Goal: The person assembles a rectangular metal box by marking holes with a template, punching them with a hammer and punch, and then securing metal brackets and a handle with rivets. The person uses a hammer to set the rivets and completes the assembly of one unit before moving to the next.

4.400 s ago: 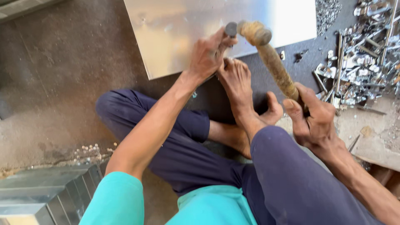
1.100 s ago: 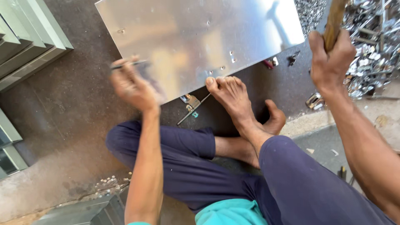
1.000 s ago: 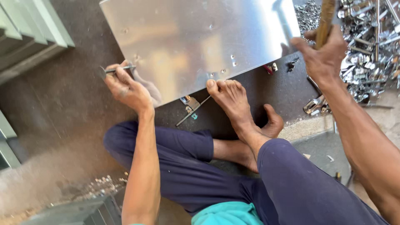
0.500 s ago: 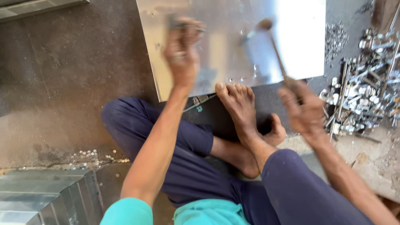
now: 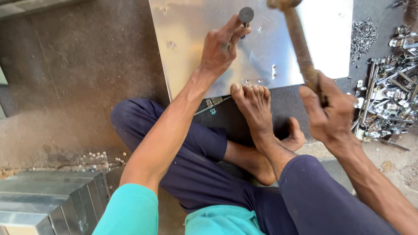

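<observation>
A dark floor (image 5: 78,87) carries a metal sheet (image 5: 270,48) and scattered metal fittings (image 5: 387,109).

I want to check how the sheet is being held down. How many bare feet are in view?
2. One foot presses its toes on the near edge of the metal sheet; the other foot lies just behind it on the dark floor, partly hidden.

Bright daylight falls from far right, making white glare on the metal sheet (image 5: 261,39), soft shadows near the legs, and the picture is mostly sharp.
</observation>
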